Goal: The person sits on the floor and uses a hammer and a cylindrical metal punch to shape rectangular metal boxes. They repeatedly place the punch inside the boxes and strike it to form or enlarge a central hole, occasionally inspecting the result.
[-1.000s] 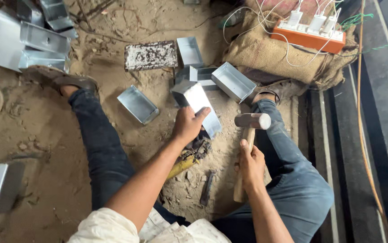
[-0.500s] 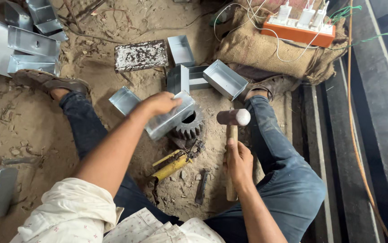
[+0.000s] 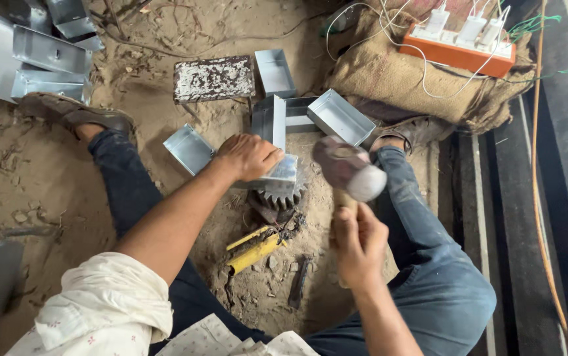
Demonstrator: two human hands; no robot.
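My left hand (image 3: 247,157) presses down on a small sheet-metal box (image 3: 277,173) that rests on a toothed steel gear (image 3: 277,196) set in the sandy ground. My right hand (image 3: 358,245) grips the wooden handle of a hammer (image 3: 348,171), whose head is raised and blurred just right of the box. Both my legs in blue jeans stretch out on either side of the gear.
Several more metal boxes (image 3: 340,116) lie beyond the gear, with a rusty speckled plate (image 3: 212,79). A yellow-handled tool (image 3: 255,248) and a dark chisel (image 3: 298,282) lie near my lap. An orange power strip (image 3: 460,50) sits on sacking at the upper right. Folded metal sheets (image 3: 27,56) are stacked at the upper left.
My left hand has settled the metal box flat on the gear. The hammer head has swung up and toward the camera, now blurred.
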